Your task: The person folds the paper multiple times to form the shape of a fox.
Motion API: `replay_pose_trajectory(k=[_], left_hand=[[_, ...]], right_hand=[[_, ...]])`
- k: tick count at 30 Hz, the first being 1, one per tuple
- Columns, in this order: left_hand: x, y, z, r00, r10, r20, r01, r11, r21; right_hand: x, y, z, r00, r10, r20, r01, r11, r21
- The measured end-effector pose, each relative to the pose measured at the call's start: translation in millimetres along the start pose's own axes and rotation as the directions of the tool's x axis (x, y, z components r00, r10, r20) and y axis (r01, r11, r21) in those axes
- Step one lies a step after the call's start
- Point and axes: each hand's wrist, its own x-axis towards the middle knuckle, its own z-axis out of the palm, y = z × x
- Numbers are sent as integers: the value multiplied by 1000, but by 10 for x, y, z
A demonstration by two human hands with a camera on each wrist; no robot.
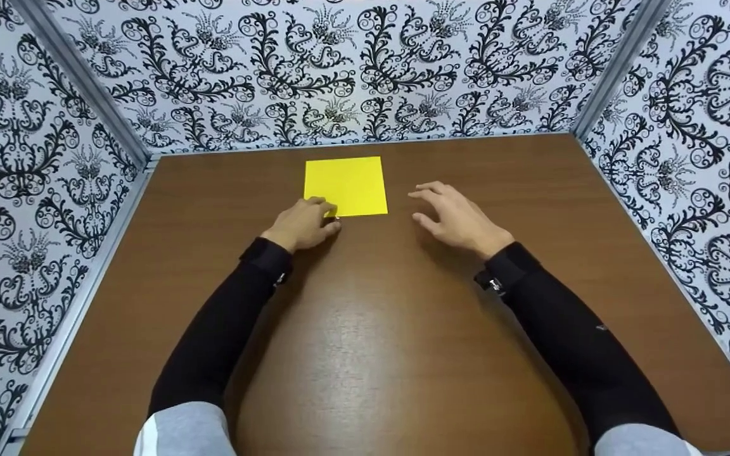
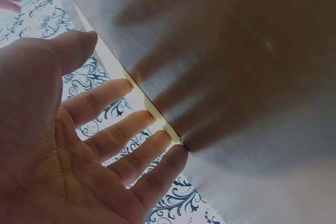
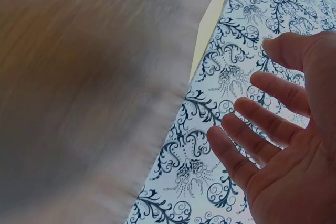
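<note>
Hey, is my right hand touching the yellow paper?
Apart. The head view shows it plainly: a strip of table lies between the right hand and the paper's right edge.

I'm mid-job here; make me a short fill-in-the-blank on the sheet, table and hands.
1. The square sheet is colored ____.
2. In the head view, the hand overlapping the sheet is the person's ____ one.
3. The right hand is holding ____.
4. The tabletop is colored ____.
Missing words: yellow; left; nothing; brown.
</note>
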Motion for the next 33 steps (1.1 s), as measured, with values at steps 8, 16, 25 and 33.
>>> replay_pose_trajectory(k=[8, 16, 25, 33], left_hand=[[-41, 76, 55, 1000, 24, -7, -24, 1000, -8], [-116, 155, 119, 998, 53, -30, -54, 998, -20], [-180, 245, 128, 999, 52, -7, -53, 998, -17], [-237, 252, 149, 996, 84, -12, -85, 996, -35]], right_hand=[[80, -78, 67, 1000, 7, 1, -7, 1000, 27], [81, -91, 169, 1000, -3, -17, 4, 998, 64], [33, -64, 237, 996, -35, -86, 43, 995, 94], [27, -66, 273, 994, -34, -108, 45, 994, 102]])
